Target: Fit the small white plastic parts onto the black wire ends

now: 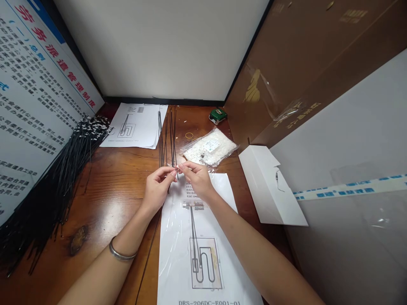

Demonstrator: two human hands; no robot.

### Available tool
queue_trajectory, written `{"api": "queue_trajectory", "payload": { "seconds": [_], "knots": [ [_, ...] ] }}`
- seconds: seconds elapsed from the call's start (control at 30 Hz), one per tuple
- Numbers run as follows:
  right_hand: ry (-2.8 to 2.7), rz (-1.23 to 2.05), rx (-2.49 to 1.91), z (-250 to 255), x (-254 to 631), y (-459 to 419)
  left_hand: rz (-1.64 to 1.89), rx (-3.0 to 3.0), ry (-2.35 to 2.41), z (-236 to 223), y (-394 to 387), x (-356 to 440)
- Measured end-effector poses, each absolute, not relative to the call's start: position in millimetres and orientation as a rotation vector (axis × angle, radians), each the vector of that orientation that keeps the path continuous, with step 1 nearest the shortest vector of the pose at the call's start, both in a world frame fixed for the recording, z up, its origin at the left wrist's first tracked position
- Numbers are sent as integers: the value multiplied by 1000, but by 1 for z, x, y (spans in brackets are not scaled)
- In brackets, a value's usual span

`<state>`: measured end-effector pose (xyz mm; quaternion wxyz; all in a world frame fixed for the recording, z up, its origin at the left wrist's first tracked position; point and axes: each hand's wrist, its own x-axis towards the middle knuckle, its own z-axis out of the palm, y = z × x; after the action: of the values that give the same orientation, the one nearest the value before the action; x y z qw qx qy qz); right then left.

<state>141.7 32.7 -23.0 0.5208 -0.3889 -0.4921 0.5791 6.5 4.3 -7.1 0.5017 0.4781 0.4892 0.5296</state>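
Note:
My left hand [159,184] and my right hand [196,177] meet at the top edge of a printed drawing sheet [229,203]. The fingertips of both are pinched together, almost touching. Thin black wires [172,135] run away from me on the table, and the end of one reaches between my fingertips. My left thumb and forefinger close on that wire. Whatever my right fingers grip is too small to make out. Just beyond my right hand lies a clear plastic bag of small white parts [219,146].
A large bundle of black wires with white ends [63,169] lies at the left. Another printed sheet [133,127] rests at the back, with a green tape measure [218,115] farther right. A folded white card [270,190] and a brown carton [286,63] border the right side.

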Motion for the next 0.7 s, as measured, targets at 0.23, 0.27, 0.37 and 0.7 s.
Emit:
{"api": "queue_trajectory", "payload": {
  "seconds": [0.23,0.27,0.37,0.7],
  "knots": [
    [-1189,1396,-948,-24,142,33,1260,1204,1230,-5,3,7],
    [-1189,1396,-951,-24,142,33,1263,1214,1232,-4,3,7],
    [-1186,1399,-949,-24,142,33,1270,1224,1233,-3,3,7],
    [-1194,1371,-889,-26,144,32,1262,1234,1259,-3,2,7]
  ]
}}
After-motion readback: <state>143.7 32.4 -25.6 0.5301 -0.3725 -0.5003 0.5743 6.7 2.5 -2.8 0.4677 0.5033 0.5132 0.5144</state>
